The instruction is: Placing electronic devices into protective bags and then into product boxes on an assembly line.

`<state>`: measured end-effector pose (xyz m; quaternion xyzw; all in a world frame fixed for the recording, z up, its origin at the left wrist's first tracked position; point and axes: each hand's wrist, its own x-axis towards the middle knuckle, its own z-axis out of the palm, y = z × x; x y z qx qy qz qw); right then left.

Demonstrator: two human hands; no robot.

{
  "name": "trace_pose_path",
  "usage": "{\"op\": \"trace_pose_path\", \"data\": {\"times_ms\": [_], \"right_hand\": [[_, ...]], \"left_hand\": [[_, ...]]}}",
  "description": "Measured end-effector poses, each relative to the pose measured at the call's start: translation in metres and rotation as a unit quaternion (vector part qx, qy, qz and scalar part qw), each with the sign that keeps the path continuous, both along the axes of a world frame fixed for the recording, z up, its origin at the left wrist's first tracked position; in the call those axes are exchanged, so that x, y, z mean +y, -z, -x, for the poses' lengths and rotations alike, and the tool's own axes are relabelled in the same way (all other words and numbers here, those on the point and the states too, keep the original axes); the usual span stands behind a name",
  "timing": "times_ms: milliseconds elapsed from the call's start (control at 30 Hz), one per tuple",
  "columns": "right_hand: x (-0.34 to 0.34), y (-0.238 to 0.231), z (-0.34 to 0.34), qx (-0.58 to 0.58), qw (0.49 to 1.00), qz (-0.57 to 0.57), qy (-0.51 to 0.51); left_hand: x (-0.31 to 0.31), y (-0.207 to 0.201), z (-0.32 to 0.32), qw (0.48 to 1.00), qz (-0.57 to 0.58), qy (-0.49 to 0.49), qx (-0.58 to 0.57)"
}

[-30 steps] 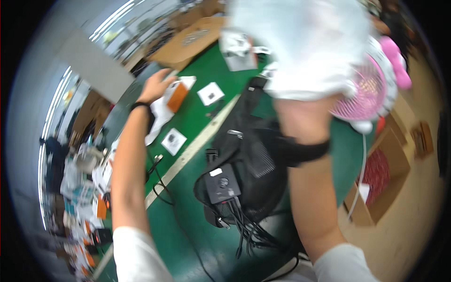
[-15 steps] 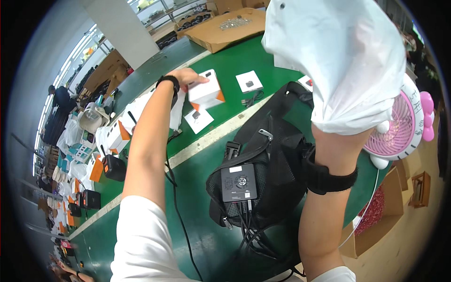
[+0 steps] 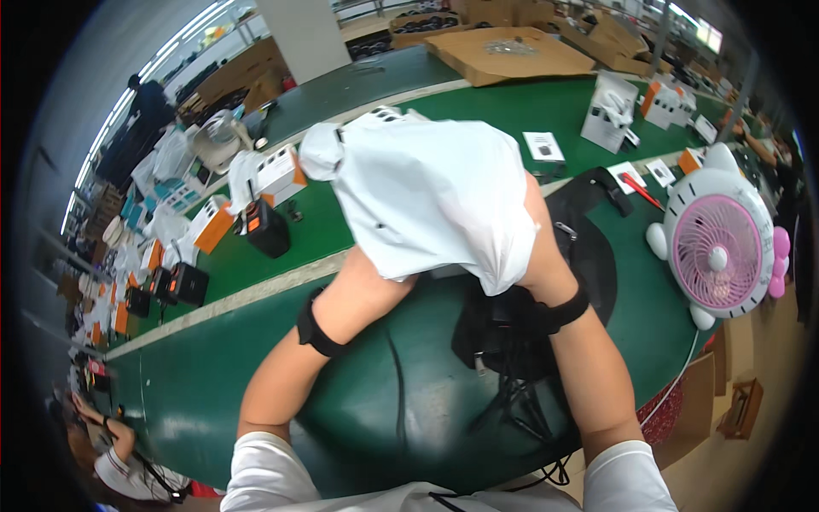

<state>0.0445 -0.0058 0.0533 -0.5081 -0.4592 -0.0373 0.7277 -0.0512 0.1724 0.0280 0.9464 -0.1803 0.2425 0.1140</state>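
A white plastic bag (image 3: 426, 188) is spread over both my hands above the green table. My right hand (image 3: 539, 247) reaches up into or behind its right side; a pinkish tone shows faintly through the plastic there. From below, my left hand (image 3: 375, 277) goes under the bag's lower left edge. The fingers of both hands are hidden. Just past the bag, the top of a white box (image 3: 382, 114) with dark pictures peeks out. Under my right forearm lies a black bag (image 3: 589, 256) with cables (image 3: 516, 392) coming from it.
A pink and white fan (image 3: 721, 252) stands at the right. White leaflets (image 3: 543, 147), a red pen (image 3: 640, 189) and an opened white box (image 3: 610, 111) lie beyond. Black devices (image 3: 266, 229) and white-orange boxes (image 3: 212, 224) line the left. Another person (image 3: 128, 465) sits at lower left.
My left hand has left the white box and moved under the plastic bag. The bag and my right hand came down and to the left. The view has shifted, showing more of the table.
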Motion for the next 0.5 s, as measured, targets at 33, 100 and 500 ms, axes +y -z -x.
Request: {"op": "trace_pose_path", "data": {"times_ms": [33, 100, 500], "right_hand": [[0.003, 0.002, 0.002, -0.042, 0.998, 0.032, 0.029], [0.003, -0.001, 0.006, -0.107, 0.987, 0.078, 0.095], [0.011, -0.018, 0.03, -0.287, 0.885, 0.302, 0.208]], "left_hand": [[0.009, 0.008, 0.007, 0.999, -0.004, -0.001, 0.035], [0.017, 0.01, 0.015, 0.999, -0.025, -0.01, 0.025], [-0.005, 0.027, 0.021, 0.994, 0.066, -0.062, -0.062]]}}
